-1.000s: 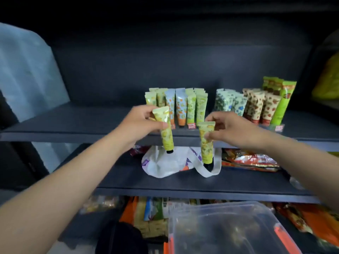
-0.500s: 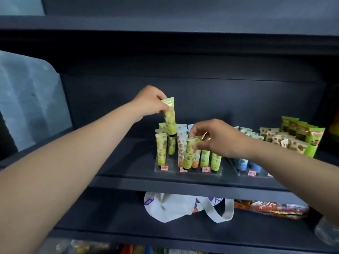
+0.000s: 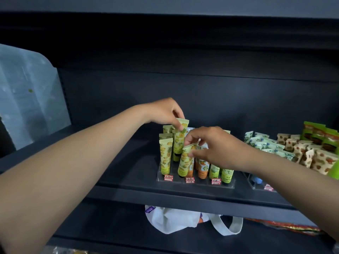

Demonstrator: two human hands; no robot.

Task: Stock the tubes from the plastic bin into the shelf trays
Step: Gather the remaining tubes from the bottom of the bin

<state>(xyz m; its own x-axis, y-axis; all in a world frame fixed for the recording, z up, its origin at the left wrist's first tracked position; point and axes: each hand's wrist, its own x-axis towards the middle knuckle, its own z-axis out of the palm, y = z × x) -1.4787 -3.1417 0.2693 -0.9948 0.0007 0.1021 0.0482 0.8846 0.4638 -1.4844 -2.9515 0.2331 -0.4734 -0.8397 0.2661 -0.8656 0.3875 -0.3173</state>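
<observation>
Lowering two yellow fruit-printed tubes into the clear acrylic tray [image 3: 194, 182] at frame centre, left hand [image 3: 163, 112] pinches one tube [image 3: 180, 136], right hand [image 3: 216, 147] another tube [image 3: 186, 160]; crowded upright neighbours could topple if nudged.

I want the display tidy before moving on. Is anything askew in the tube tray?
Yes: the yellow tube pinched by the right hand leans left at the clear tray front, unlike the upright tubes beside it.

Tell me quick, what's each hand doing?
Left hand: closed on a yellow tube.
Right hand: closed on another yellow tube.
</observation>
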